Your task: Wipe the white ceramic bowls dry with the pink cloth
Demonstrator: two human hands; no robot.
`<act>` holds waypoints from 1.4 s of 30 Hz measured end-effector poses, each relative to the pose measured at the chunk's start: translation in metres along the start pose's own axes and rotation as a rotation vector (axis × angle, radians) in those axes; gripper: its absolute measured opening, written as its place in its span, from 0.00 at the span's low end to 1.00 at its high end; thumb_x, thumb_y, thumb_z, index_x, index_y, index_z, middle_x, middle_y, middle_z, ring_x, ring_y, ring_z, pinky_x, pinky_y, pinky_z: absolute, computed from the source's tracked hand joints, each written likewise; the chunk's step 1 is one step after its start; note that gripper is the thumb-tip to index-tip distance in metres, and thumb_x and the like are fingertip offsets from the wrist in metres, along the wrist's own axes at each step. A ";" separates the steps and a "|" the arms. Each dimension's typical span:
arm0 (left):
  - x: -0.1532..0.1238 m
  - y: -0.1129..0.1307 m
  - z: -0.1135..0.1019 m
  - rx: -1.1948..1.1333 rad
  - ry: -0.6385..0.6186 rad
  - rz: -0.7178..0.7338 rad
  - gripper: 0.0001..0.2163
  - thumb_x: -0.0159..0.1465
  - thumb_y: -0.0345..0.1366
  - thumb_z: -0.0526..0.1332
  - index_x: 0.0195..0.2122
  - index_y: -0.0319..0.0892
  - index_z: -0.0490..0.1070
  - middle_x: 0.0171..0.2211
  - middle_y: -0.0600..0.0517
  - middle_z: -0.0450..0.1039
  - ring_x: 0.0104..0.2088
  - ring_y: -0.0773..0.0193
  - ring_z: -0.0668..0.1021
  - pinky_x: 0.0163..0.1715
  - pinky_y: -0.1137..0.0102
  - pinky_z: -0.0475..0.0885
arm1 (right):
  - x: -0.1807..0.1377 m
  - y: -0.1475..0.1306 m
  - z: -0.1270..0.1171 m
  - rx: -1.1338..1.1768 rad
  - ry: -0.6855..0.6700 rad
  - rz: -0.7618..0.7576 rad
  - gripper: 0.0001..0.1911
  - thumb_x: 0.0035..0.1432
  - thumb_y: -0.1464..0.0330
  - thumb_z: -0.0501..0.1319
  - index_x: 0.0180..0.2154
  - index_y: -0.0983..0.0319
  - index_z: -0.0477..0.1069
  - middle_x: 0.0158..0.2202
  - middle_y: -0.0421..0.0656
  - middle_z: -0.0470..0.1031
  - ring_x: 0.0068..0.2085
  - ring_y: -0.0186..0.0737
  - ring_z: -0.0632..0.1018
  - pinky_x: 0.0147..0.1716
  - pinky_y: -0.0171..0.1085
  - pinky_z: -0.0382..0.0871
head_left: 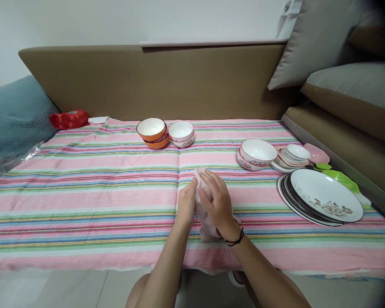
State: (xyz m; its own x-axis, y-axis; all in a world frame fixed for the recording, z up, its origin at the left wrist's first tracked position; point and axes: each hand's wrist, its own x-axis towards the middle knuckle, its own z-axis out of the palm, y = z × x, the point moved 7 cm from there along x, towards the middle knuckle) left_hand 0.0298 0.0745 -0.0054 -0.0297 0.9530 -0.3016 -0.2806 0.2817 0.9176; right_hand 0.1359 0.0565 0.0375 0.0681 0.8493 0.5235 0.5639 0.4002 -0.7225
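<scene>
A pale pink cloth point(208, 229) is bunched between my two hands above the striped cover, its lower end hanging down. My left hand point(186, 203) closes on its left side, thumb up. Over its right side bend the fingers of my right hand point(217, 199), pressing the cloth; a black cord circles that wrist. Whether something is wrapped inside the cloth is hidden. Nearest to the right hand stand two nested white bowls point(257, 155) with red rims. Farther back are stacked orange bowls point(152, 132) and, beside them, small white bowls point(181, 133).
On the right lie a stack of large plates point(327, 196), small white dishes point(295, 154), a pink dish point(317, 153) and a green leaf-shaped dish point(343, 180). A red package point(69, 119) sits far left by a blue cushion point(19, 115). Grey cushions point(353, 85) rise at right.
</scene>
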 end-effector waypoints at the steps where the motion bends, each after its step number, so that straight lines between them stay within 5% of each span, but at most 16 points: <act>1: 0.001 0.000 -0.002 0.008 0.000 -0.007 0.25 0.52 0.60 0.62 0.26 0.38 0.70 0.19 0.55 0.65 0.21 0.70 0.65 0.20 0.74 0.58 | -0.001 -0.009 0.002 -0.051 -0.015 -0.059 0.21 0.63 0.63 0.54 0.56 0.57 0.67 0.60 0.45 0.66 0.62 0.47 0.64 0.62 0.52 0.57; 4: 0.002 -0.001 -0.004 0.037 -0.005 -0.032 0.27 0.52 0.62 0.61 0.26 0.38 0.71 0.19 0.54 0.66 0.21 0.69 0.66 0.20 0.73 0.57 | 0.002 -0.013 0.003 -0.067 -0.004 -0.056 0.20 0.63 0.64 0.53 0.55 0.57 0.68 0.59 0.45 0.68 0.61 0.46 0.65 0.62 0.51 0.56; 8: 0.001 -0.004 -0.001 0.077 -0.037 -0.052 0.28 0.52 0.63 0.60 0.16 0.41 0.60 0.13 0.58 0.54 0.15 0.73 0.57 0.16 0.73 0.50 | 0.009 0.032 0.001 0.195 0.060 0.305 0.19 0.64 0.58 0.52 0.49 0.59 0.73 0.51 0.45 0.75 0.51 0.47 0.74 0.52 0.47 0.67; 11: 0.000 -0.006 0.004 0.053 -0.110 -0.070 0.27 0.52 0.60 0.62 0.15 0.42 0.58 0.13 0.57 0.54 0.15 0.73 0.57 0.16 0.73 0.50 | 0.008 0.062 0.007 0.423 -0.014 0.507 0.23 0.63 0.54 0.50 0.44 0.62 0.75 0.42 0.45 0.79 0.40 0.46 0.77 0.39 0.44 0.72; 14: 0.001 -0.008 0.004 0.020 -0.137 -0.088 0.25 0.52 0.59 0.64 0.17 0.40 0.63 0.14 0.56 0.59 0.16 0.72 0.60 0.17 0.73 0.52 | 0.008 0.056 0.002 0.442 -0.033 0.432 0.22 0.64 0.55 0.49 0.48 0.61 0.73 0.47 0.46 0.77 0.46 0.46 0.77 0.45 0.44 0.71; 17: 0.004 -0.005 0.001 0.003 -0.117 -0.073 0.24 0.53 0.58 0.63 0.22 0.38 0.69 0.16 0.55 0.63 0.17 0.71 0.63 0.18 0.74 0.56 | 0.006 0.020 -0.005 0.205 -0.048 0.145 0.21 0.64 0.59 0.52 0.55 0.57 0.68 0.58 0.44 0.69 0.59 0.46 0.68 0.60 0.49 0.60; 21: 0.004 -0.001 -0.001 -0.021 -0.087 -0.054 0.24 0.52 0.58 0.63 0.25 0.38 0.72 0.19 0.54 0.67 0.20 0.69 0.67 0.21 0.73 0.60 | 0.002 -0.009 -0.003 0.008 -0.085 -0.070 0.21 0.62 0.61 0.57 0.56 0.55 0.68 0.61 0.43 0.65 0.63 0.46 0.63 0.63 0.52 0.55; 28: -0.004 -0.007 0.010 0.138 -0.285 -0.082 0.25 0.56 0.58 0.61 0.17 0.39 0.63 0.14 0.55 0.60 0.15 0.73 0.60 0.16 0.74 0.50 | 0.002 0.055 -0.004 0.416 -0.002 0.501 0.20 0.63 0.56 0.52 0.46 0.61 0.74 0.47 0.46 0.77 0.47 0.47 0.77 0.48 0.47 0.71; 30: -0.003 -0.007 0.010 0.115 -0.280 -0.107 0.25 0.55 0.58 0.62 0.17 0.39 0.63 0.13 0.56 0.59 0.14 0.73 0.59 0.15 0.74 0.50 | 0.001 0.052 -0.006 0.394 0.011 0.480 0.21 0.64 0.57 0.50 0.47 0.61 0.73 0.48 0.47 0.76 0.48 0.47 0.76 0.49 0.47 0.71; 33: 0.001 -0.003 0.003 0.020 -0.181 -0.102 0.23 0.53 0.56 0.64 0.21 0.38 0.69 0.15 0.55 0.64 0.16 0.71 0.64 0.17 0.74 0.56 | 0.000 0.016 -0.008 0.177 -0.010 0.173 0.21 0.63 0.59 0.53 0.56 0.57 0.68 0.59 0.45 0.68 0.59 0.48 0.68 0.60 0.50 0.60; 36: 0.005 0.000 -0.002 -0.073 -0.092 -0.046 0.21 0.56 0.55 0.63 0.35 0.39 0.76 0.25 0.52 0.74 0.28 0.65 0.74 0.26 0.73 0.66 | -0.002 -0.014 -0.003 0.013 -0.054 -0.054 0.22 0.59 0.63 0.60 0.55 0.54 0.69 0.62 0.42 0.64 0.64 0.48 0.61 0.64 0.53 0.52; 39: 0.004 -0.007 -0.001 -0.066 -0.076 -0.081 0.23 0.56 0.57 0.61 0.34 0.39 0.76 0.24 0.52 0.73 0.26 0.65 0.73 0.25 0.73 0.65 | 0.002 -0.005 -0.005 0.077 -0.017 0.025 0.21 0.59 0.62 0.60 0.54 0.54 0.70 0.60 0.42 0.67 0.61 0.47 0.65 0.63 0.51 0.55; 42: 0.001 -0.011 0.006 -0.030 -0.158 -0.116 0.24 0.55 0.59 0.61 0.24 0.38 0.72 0.17 0.55 0.66 0.18 0.70 0.65 0.19 0.73 0.57 | 0.004 0.031 -0.005 0.330 0.018 0.343 0.20 0.62 0.58 0.56 0.53 0.58 0.71 0.55 0.45 0.72 0.55 0.47 0.72 0.56 0.48 0.65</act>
State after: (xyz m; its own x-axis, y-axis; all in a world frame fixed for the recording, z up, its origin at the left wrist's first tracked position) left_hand 0.0385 0.0730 -0.0147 0.1551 0.9208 -0.3580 -0.3018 0.3892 0.8703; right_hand 0.1579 0.0707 0.0191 0.2205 0.9465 0.2356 0.2153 0.1884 -0.9582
